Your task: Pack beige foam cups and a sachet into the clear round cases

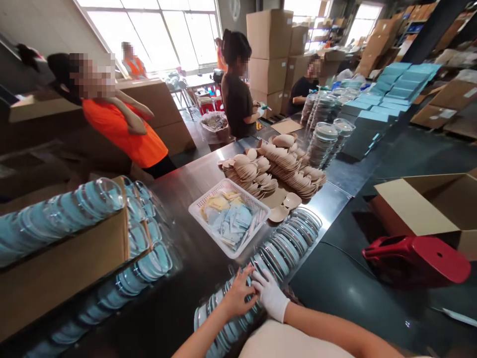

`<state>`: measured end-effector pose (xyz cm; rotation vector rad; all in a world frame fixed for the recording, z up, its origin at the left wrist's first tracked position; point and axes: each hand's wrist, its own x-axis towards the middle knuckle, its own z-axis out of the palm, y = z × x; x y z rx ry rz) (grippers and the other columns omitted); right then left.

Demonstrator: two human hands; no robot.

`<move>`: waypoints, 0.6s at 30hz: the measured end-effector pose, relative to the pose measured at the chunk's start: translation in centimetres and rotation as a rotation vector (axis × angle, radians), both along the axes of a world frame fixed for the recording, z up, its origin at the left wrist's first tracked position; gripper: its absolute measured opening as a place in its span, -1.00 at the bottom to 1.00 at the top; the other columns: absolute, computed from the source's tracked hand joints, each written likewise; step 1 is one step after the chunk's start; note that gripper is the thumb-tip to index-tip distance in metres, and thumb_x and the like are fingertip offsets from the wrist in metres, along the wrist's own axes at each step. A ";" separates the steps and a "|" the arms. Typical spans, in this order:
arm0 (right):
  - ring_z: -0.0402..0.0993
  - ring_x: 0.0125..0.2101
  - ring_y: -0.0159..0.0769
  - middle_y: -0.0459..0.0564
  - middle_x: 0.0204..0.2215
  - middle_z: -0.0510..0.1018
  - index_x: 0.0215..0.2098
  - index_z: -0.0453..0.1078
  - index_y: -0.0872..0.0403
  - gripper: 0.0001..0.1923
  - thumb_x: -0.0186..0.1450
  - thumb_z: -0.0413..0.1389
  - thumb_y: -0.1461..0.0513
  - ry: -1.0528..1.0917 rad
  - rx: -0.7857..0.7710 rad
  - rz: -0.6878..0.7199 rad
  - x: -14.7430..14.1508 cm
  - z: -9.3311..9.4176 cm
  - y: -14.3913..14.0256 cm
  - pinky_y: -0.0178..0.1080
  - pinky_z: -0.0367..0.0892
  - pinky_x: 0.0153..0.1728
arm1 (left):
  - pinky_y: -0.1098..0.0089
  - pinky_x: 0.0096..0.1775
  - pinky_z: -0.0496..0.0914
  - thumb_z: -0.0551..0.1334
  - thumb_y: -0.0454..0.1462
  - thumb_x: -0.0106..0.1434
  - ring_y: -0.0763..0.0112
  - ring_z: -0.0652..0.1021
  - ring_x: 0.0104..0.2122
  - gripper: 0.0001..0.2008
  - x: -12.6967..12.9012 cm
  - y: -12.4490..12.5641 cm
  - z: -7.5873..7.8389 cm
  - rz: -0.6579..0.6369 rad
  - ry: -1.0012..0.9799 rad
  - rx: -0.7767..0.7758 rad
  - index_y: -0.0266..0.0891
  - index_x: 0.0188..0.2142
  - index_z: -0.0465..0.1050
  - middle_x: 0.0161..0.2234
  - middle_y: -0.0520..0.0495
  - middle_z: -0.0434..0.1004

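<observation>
- The left hand (pixel 238 297), bare, lies flat with fingers spread on a long row of clear round lids (pixel 274 258) at the near edge of the steel tabletop (pixel 194 184).
- The right hand (pixel 269 294), in a white glove, rests just beside it on the same row, fingers together and curled over the lid rims; neither hand pinches a single lid.
- The row of lids lies on its side and runs from the near edge towards the tabletop's right edge.
- A white basket (pixel 228 217) of small paper packets stands just left of the row, close to the hands.
- Beyond it, fanned piles of tan wooden spoons (pixel 278 166) fill the middle of the tabletop.
- Stacks of lidded containers (pixel 323 141) stand towards the far right corner.
- At the left edge, a cardboard box (pixel 63 263) holds more rows of lids.
- A red stool (pixel 417 256) lies off the right edge, beside an open carton (pixel 428 209).
- A person in orange (pixel 122 129) stands past the left edge.
</observation>
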<state>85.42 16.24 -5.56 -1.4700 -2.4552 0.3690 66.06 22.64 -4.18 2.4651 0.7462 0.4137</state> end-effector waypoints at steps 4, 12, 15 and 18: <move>0.25 0.35 -0.09 0.03 0.03 0.61 -0.15 0.57 -0.01 -0.81 0.38 0.11 0.21 0.114 -0.010 0.139 1.0 -0.7 0.4 0.17 -0.04 0.43 | -0.18 0.35 0.26 0.36 -0.24 0.23 -0.02 0.46 0.23 -0.93 -0.2 -0.4 -0.6 0.041 -0.053 0.085 -0.10 -0.29 0.64 0.14 -0.18 0.47; 0.47 0.13 -0.15 0.11 0.03 0.64 -0.14 0.55 0.01 -0.71 0.42 -0.02 0.18 0.490 -0.071 -0.309 13.1 6.5 7.9 0.03 0.29 0.26 | 0.01 0.29 0.39 0.30 -0.22 0.22 0.14 0.60 -0.06 -0.71 0.6 -0.4 0.3 0.031 0.032 -0.007 -0.03 -0.04 0.55 -0.12 -0.10 0.58; 0.42 0.13 -0.04 0.30 0.05 0.61 -0.14 0.55 0.14 -0.77 0.35 0.07 0.26 0.384 -0.056 -0.701 17.5 8.2 16.9 0.05 0.18 0.28 | 0.00 0.17 0.47 0.32 -0.19 0.21 0.05 0.56 0.01 -0.73 0.4 -0.6 0.4 0.084 0.079 0.045 -0.09 -0.08 0.56 -0.05 -0.17 0.56; 0.41 0.08 -0.04 0.38 -0.08 0.63 -0.25 0.53 0.20 -0.86 0.31 0.16 0.28 0.361 -0.111 -0.759 19.2 8.4 23.7 0.03 0.14 0.24 | 0.06 0.11 0.49 0.34 -0.16 0.21 0.02 0.52 0.05 -0.72 0.0 -0.9 0.6 0.134 0.098 0.058 -0.14 -0.08 0.55 0.00 -0.22 0.52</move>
